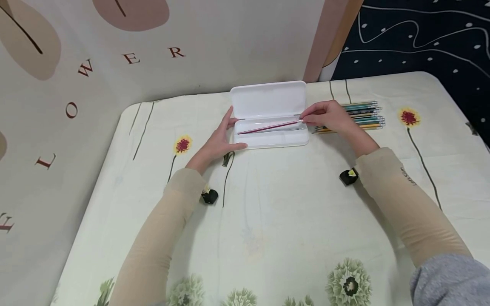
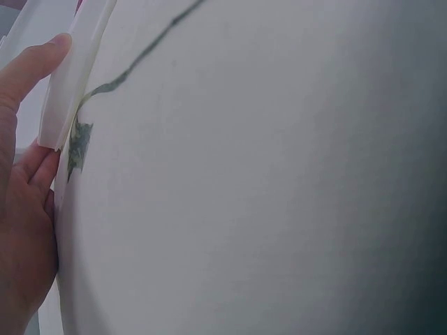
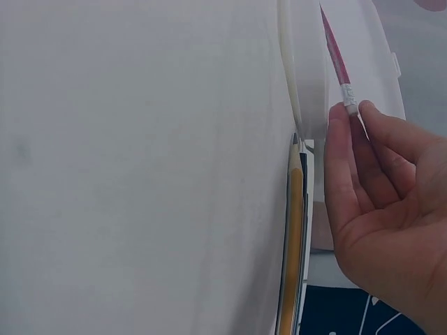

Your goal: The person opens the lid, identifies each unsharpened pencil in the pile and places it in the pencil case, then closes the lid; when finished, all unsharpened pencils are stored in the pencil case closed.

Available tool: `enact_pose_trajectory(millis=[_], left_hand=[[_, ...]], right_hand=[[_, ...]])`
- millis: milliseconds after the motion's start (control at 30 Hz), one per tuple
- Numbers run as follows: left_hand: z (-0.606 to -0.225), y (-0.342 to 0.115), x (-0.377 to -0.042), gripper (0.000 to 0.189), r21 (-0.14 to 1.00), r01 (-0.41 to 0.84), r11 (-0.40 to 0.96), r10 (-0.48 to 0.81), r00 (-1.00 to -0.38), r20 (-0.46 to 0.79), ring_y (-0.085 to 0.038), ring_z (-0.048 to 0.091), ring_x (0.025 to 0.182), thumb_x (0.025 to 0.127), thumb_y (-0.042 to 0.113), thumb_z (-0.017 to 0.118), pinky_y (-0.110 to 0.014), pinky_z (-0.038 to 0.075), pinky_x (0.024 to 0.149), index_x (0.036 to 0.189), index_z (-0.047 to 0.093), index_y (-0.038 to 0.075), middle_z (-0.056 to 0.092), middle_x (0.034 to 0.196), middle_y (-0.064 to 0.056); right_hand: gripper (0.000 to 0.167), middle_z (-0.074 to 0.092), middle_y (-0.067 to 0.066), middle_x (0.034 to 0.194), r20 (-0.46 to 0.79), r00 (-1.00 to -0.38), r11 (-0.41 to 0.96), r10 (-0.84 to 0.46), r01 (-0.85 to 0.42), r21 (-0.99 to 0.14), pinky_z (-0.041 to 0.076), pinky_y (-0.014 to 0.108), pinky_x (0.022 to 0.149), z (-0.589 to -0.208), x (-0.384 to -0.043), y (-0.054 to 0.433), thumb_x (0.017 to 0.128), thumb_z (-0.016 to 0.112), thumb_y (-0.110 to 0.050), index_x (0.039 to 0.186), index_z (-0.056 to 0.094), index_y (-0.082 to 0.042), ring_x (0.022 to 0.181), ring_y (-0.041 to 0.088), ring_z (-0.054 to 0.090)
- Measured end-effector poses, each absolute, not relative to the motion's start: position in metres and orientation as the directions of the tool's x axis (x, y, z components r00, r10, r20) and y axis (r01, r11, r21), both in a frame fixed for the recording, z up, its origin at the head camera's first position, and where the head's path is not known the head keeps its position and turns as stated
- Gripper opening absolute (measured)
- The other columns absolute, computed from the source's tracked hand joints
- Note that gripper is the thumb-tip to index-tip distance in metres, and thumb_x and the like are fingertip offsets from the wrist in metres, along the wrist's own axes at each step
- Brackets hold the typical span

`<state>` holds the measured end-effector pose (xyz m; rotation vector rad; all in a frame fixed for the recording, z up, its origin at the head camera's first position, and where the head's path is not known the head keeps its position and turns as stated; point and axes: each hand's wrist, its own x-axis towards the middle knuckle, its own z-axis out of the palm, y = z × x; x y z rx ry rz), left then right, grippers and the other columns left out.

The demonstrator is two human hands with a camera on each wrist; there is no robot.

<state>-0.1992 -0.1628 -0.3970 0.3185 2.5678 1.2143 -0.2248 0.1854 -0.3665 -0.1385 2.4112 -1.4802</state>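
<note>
A white pencil case (image 1: 269, 100) lies with its lid folded back at the far side of the table. My left hand (image 1: 218, 140) holds its left end, thumb at the front rim and fingers at the back corner. In the left wrist view the thumb (image 2: 52, 56) rests on the white rim. My right hand (image 1: 329, 117) pinches the eraser end of a dark pink pencil (image 1: 269, 127) between thumb and fingertips. The pencil slants over the case's bottom half, tip to the left. Right of the case, partly behind the right hand, lies a row of pencils (image 1: 369, 118).
A cream flowered cloth (image 1: 283, 204) covers the table. Two small black objects, one by the left wrist (image 1: 209, 196) and one by the right (image 1: 348, 177), sit beside the sleeves. A pale printed curtain (image 1: 229, 46) hangs behind the table, with dark patterned fabric (image 1: 413, 42) at the right.
</note>
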Motion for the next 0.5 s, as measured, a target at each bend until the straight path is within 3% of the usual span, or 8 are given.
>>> enact_pose_trajectory(millis=[500], left_hand=[[-0.398,-0.162,-0.2,0.119,0.78,0.092,0.618,0.318,-0.937,-0.141,-0.02,0.03,0.15,0.082,0.029,0.083,-0.047,0.01,0.128,0.161,-0.006,0.03,0.036,0.158,-0.004]], right_hand=[[0.03,0.071,-0.017,0.093,-0.184,-0.949,0.436,-0.258,0.056,-0.898,0.053,0.009,0.077,-0.357,-0.221,0.197,0.096,0.066,-0.021,0.12,0.069,-0.002,0.086,-0.001,0.065]])
